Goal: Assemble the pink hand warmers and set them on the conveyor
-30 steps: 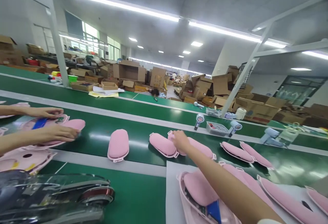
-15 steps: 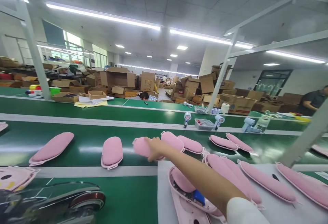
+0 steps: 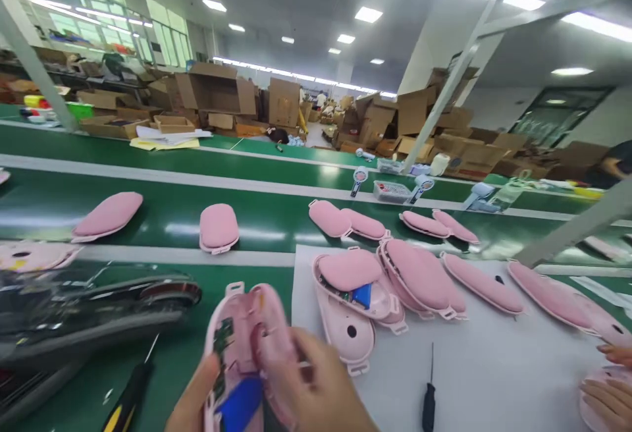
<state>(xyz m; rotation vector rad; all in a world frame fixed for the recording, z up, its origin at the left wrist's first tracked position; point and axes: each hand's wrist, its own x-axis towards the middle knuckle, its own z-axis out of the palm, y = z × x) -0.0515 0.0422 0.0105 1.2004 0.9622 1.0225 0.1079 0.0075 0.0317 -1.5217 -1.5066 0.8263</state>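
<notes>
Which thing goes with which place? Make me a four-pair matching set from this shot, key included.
1. opened pink case
2. black-and-yellow screwdriver
3. all-black screwdriver
4. clear box

A. on the white sheet
B. between two light-blue devices
C. held in the left hand and right hand
D. on the green surface

Pairs: 1-C, 2-D, 3-A, 4-B

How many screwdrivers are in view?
2: a yellow-black screwdriver on the green table, left of the left hand; a black screwdriver on the white sheet, right of the right hand. Others may be hidden.
</notes>
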